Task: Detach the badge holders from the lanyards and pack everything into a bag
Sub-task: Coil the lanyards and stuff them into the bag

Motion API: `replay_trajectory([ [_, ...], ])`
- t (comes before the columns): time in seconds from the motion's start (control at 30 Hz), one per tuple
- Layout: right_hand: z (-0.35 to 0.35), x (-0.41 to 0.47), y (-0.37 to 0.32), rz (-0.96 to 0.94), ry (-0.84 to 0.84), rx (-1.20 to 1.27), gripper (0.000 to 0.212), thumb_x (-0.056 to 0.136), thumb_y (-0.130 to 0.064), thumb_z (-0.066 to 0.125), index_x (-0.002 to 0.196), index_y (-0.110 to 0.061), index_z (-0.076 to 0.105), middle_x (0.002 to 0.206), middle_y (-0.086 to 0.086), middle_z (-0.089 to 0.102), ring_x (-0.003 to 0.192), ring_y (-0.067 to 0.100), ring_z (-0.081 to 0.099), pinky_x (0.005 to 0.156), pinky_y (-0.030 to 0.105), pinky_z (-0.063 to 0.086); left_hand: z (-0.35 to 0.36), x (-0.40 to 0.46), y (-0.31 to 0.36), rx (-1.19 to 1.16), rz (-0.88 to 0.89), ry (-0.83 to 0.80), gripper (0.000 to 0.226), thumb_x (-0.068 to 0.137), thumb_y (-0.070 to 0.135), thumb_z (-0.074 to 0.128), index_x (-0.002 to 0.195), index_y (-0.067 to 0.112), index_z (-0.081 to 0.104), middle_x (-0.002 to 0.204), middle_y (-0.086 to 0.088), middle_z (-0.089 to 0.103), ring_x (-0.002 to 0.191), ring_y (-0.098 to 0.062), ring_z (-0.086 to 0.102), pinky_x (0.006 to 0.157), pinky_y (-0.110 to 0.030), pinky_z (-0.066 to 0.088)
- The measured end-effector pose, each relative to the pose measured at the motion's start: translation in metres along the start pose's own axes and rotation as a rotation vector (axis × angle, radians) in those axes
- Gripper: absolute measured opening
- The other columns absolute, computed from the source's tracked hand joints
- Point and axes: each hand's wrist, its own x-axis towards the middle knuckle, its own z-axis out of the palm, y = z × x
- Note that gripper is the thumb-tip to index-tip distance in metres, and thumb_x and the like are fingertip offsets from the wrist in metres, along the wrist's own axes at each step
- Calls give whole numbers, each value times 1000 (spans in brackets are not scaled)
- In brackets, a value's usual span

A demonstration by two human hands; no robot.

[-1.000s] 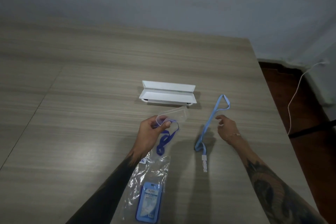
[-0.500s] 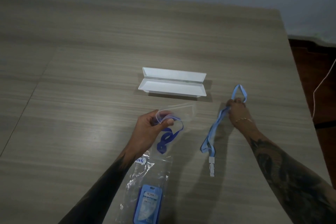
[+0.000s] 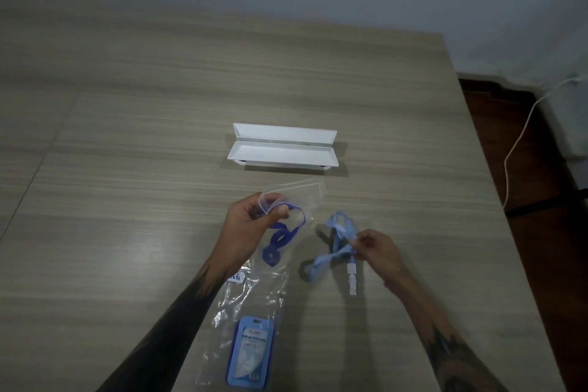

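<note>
1. Head view, left side: your left hand [image 3: 251, 226] pinches the mouth of the clear plastic bag [image 3: 254, 296], thumb and fingers [image 3: 281, 210] closed on its rim and holding it open above the bench [image 3: 127, 200]. The dark blue lanyard [image 3: 280, 239] is already inside, near the top, and the blue badge holder [image 3: 249, 353] lies at the bottom of the bag, nearest you.

2. Head view, right side: your right hand [image 3: 375, 248] has its fingers narrowed on the light blue lanyard [image 3: 334, 248], which is bunched in loops just beside the bag, its white clip [image 3: 351, 278] dangling below your grip. No holder hangs from it, so detaching looks done here.

3. Step in hand: packing, I judge; this lanyard looks like the last loose piece.

4. Next move: gather the loops tighter, carry them to the open mouth and feed them in clip first, so the strap doesn't snag the rim.

5. The open white case [image 3: 283, 149] sits well apart, untouched.
</note>
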Motion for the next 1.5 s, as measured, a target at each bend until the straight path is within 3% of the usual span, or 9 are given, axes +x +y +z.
replay_trajectory([
  [0.2, 31, -18, 40, -45, 127, -488, 15, 78, -11, 67, 87, 0, 64, 99, 24, 61, 95, 35, 58, 84, 37, 46, -9, -17, 2, 26, 6, 4, 20, 78, 26, 74, 98, 22, 77, 94, -5, 79, 86, -20, 75, 71, -21, 59],
  [0.37, 53, -27, 36, -101, 162, -469, 54, 85, -10, 60, 137, -11, 42, 119, 17, 52, 103, 35, 56, 91, 38, 48, -17, -25, 0, 38, 9, 18, 15, 84, 19, 73, 96, 26, 77, 94, -5, 79, 87, -21, 75, 74, -25, 61],
  [0.5, 52, -23, 33, -77, 33, -532, 82, 85, 0, 55, 149, -30, 13, 130, 24, 35, 111, 41, 51, 95, 41, 45, -20, -30, 0, 29, 20, 17, 19, 80, 26, 73, 98, 23, 76, 94, -5, 79, 87, -19, 75, 73, -23, 60],
  [0.67, 47, -5, 16, -64, -160, -717, 76, 83, 2, 58, 145, -27, 26, 151, 23, 14, 131, 41, 35, 107, 41, 40, -21, -31, -1, 21, 24, 25, 21, 77, 27, 73, 97, 20, 76, 92, -6, 79, 84, -18, 75, 73, -23, 60],
  [0.8, 50, -1, 11, -65, -128, -703, 65, 81, 2, 62, 140, -4, 36, 136, 22, 43, 119, 36, 52, 96, 36, 46, -21, -30, -4, 25, 13, 33, 21, 77, 27, 73, 96, 20, 76, 92, -5, 79, 84, -17, 75, 72, -22, 60],
  [0.97, 41, -10, 16, -82, -26, -653, 7, 78, -2, 62, 83, -6, 60, 92, 19, 65, 83, 27, 62, 65, 24, 40, -23, -24, -9, 55, -5, 31, 14, 85, 13, 73, 97, 20, 76, 94, -3, 79, 87, -19, 75, 74, -25, 62],
  [1.27, 0, -33, -23, -232, 210, -341, 19, 76, -5, 72, 69, -10, 55, 66, 10, 56, 62, 24, 54, 59, 28, 40, -25, -16, -17, 106, -30, 11, 17, 84, 17, 76, 100, 19, 77, 100, 4, 79, 90, -14, 75, 71, -23, 61],
  [1.37, -18, -45, -62, -350, 274, -278, 20, 76, -5, 74, 65, -11, 58, 59, 3, 55, 51, 7, 48, 49, 5, 38, -22, -14, -18, 123, -37, 4, 19, 84, 12, 76, 101, 20, 76, 101, 5, 79, 90, -12, 75, 70, -22, 61],
  [1.5, -34, -71, -124, -572, 277, -247, 28, 73, -5, 76, 68, -27, 59, 65, -4, 60, 55, -1, 55, 55, 1, 40, -13, -14, -16, 125, -30, 17, 22, 80, 7, 79, 97, 21, 76, 93, 10, 80, 82, -4, 75, 68, -19, 60],
])
